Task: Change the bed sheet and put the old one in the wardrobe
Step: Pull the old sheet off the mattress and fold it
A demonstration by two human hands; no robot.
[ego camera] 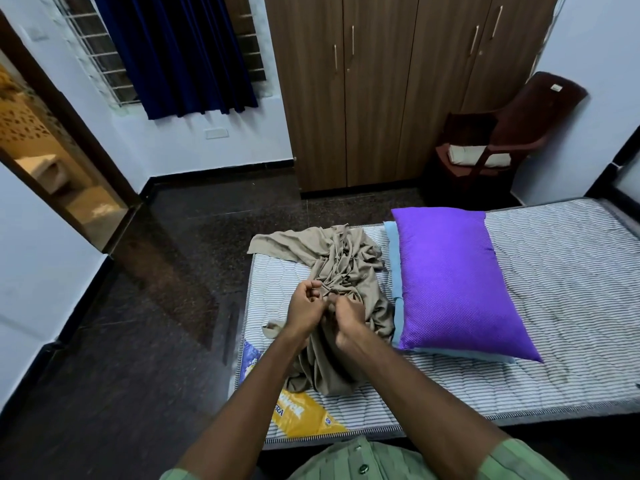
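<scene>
Both hands meet mid-frame: left hand and right hand each pinch the crumpled tan bed sheet, bunched on the bare striped mattress. Wardrobe upper centre, doors closed.

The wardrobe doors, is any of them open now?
No, all doors of the wardrobe are closed, while both hands grip the beige sheet on the mattress.

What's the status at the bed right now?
Left hand and right hand both gripping the bunched tan sheet. Mattress bare. Purple pillow lying beside the sheet. Wardrobe doors closed.
</scene>
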